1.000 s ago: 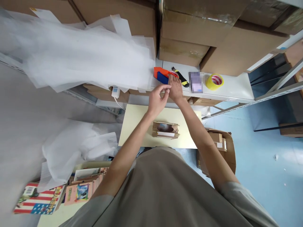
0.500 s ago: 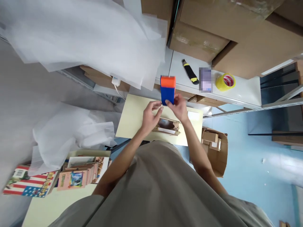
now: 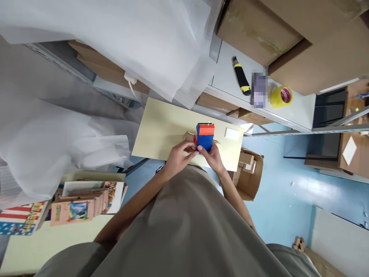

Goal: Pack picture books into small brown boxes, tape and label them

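A blue and orange tape dispenser [image 3: 205, 141] with a dark toothed edge is held over the pale yellow table [image 3: 161, 123]. My right hand [image 3: 212, 157] grips its lower right, with the thumb across the blue face. At its lower left, my left hand [image 3: 181, 157] closes thumb and fingers on the dispenser's edge, near a small red part. Behind the dispenser lies a small cardboard box [image 3: 189, 135], mostly hidden by it and the hands. A white card [image 3: 232, 134] lies on the table's right side.
On the white shelf [image 3: 305, 111] ahead are a utility knife [image 3: 241, 76], a blurred-out item [image 3: 259, 90] and a yellow tape roll [image 3: 281, 96], before big cartons [image 3: 259, 34]. An open carton [image 3: 253, 181] stands right; books [image 3: 77, 209] and white wrapping [image 3: 69, 138] are left.
Both hands have lowered the tape dispenser toward my body, and its toothed edge now shows. My left fingers have come together against its side. The camera view has shifted.
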The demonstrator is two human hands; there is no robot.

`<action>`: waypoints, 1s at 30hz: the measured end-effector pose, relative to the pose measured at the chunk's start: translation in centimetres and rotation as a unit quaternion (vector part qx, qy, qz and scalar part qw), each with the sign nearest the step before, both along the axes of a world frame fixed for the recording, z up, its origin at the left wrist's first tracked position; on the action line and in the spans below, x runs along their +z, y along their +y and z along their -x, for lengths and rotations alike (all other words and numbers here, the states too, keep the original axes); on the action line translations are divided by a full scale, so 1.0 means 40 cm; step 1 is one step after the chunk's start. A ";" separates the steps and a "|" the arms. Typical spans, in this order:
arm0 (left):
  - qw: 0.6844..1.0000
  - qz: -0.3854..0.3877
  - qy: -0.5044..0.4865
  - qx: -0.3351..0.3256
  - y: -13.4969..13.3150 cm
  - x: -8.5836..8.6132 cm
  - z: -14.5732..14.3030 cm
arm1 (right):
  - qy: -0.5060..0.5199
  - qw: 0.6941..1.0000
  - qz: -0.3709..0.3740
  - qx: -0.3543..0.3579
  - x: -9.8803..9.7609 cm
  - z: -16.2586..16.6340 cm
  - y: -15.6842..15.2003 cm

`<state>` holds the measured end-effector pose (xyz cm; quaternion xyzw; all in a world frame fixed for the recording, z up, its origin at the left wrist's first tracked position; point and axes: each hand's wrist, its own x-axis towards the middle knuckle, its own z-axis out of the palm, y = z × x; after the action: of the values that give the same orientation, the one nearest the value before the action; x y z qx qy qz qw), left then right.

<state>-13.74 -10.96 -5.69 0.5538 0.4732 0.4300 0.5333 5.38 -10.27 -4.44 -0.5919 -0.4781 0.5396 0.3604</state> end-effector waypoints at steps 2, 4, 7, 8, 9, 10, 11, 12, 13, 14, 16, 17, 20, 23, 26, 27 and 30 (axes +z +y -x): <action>0.999 0.024 -0.024 -0.005 0.015 0.003 0.018 | -0.020 1.000 0.005 0.004 0.008 -0.004 -0.008; 0.997 0.056 -0.059 0.012 0.038 0.011 0.044 | -0.034 0.999 0.022 0.025 0.022 -0.010 -0.016; 0.991 0.094 -0.089 0.024 0.082 0.028 0.087 | -0.080 0.993 0.044 0.069 0.043 -0.017 -0.024; 0.990 0.104 -0.090 0.014 0.096 0.036 0.100 | -0.106 0.990 0.043 0.080 0.050 -0.017 -0.026; 0.990 0.113 -0.088 0.000 0.109 0.044 0.111 | -0.134 0.986 0.038 0.091 0.056 -0.017 -0.027; 0.989 0.119 -0.086 -0.013 0.121 0.051 0.120 | -0.161 0.981 0.031 0.103 0.062 -0.016 -0.028; 0.989 0.122 -0.082 -0.024 0.130 0.058 0.128 | -0.183 0.976 0.025 0.116 0.068 -0.014 -0.029; 0.989 0.121 -0.077 -0.031 0.138 0.064 0.133 | -0.203 0.970 0.021 0.130 0.073 -0.012 -0.029; 0.990 0.117 -0.069 -0.036 0.144 0.067 0.138 | -0.221 0.965 0.020 0.143 0.079 -0.009 -0.029; 0.991 0.111 -0.059 -0.038 0.149 0.068 0.143 | -0.238 0.959 0.021 0.154 0.086 -0.006 -0.028; 0.994 0.098 -0.038 -0.039 0.156 0.061 0.151 | -0.267 0.948 0.028 0.170 0.100 -0.002 -0.025; 0.995 0.092 -0.031 -0.037 0.158 0.053 0.154 | -0.280 0.943 0.033 0.176 0.108 -0.001 -0.022; 0.995 0.093 -0.034 -0.012 0.150 0.010 0.150 | -0.305 0.930 0.054 0.198 0.139 0.000 -0.007; 0.987 0.146 -0.061 0.030 0.111 -0.044 0.118 | -0.327 0.909 0.096 0.239 0.182 -0.001 0.014; 0.968 0.219 -0.107 0.066 0.051 -0.092 0.086 | -0.361 0.874 0.149 0.290 0.235 -0.008 0.035; 0.961 0.234 -0.121 0.080 0.034 -0.107 0.084 | -0.377 0.859 0.165 0.305 0.254 -0.013 0.041; 0.945 0.255 -0.136 0.152 0.013 -0.165 0.116 | -0.421 0.816 0.208 0.336 0.310 -0.036 0.054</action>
<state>-18.38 -10.44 -12.27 0.2574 0.5683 0.4423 0.6443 6.82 -8.12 7.96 -0.6251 -0.6284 0.4117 -0.2118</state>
